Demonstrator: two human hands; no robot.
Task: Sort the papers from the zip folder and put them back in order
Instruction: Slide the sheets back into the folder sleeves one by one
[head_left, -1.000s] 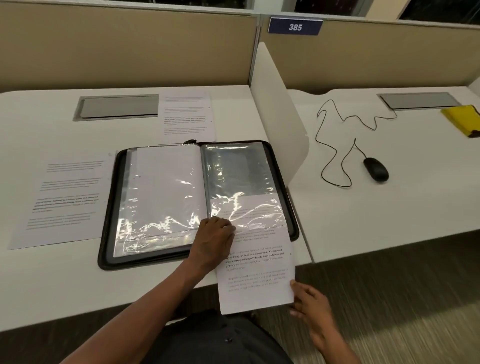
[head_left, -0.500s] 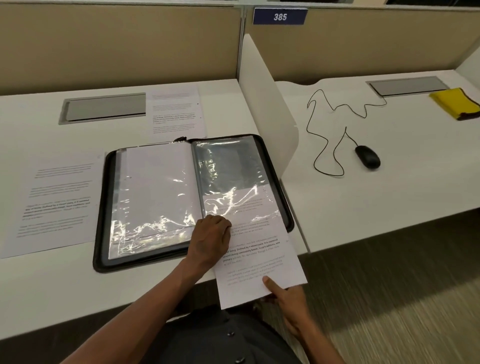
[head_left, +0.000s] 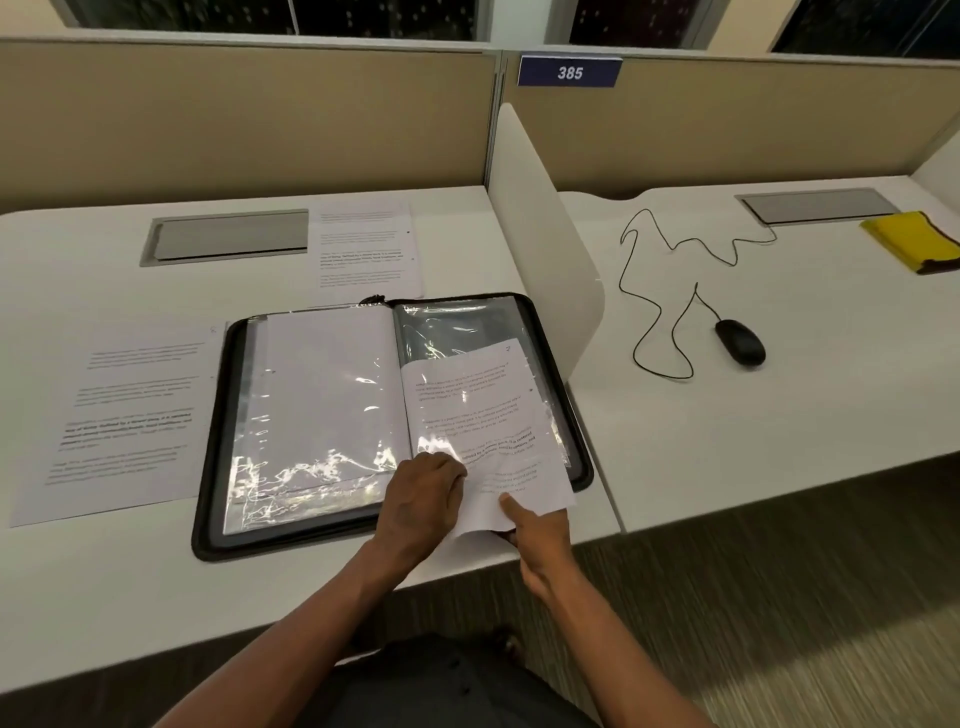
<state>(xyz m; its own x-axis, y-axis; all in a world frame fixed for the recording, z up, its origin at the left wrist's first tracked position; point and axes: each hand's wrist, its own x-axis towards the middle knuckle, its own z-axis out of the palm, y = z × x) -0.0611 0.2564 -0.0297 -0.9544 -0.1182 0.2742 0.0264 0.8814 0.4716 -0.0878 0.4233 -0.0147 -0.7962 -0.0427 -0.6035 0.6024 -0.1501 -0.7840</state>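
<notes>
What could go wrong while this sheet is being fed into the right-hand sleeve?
1. The sheet sits skewed and already buckles near the left hand, so pushing harder may crease it.
2. The right hand pinches only the bottom edge, which overhangs the desk; that corner could bend.
3. The clear sleeve looks wrinkled, so the top edge may catch partway in.

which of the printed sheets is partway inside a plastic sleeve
The sheet on the folder's right page, pinched by the right hand. The sheet left of the folder and the one behind it lie loose on the desk.
</notes>
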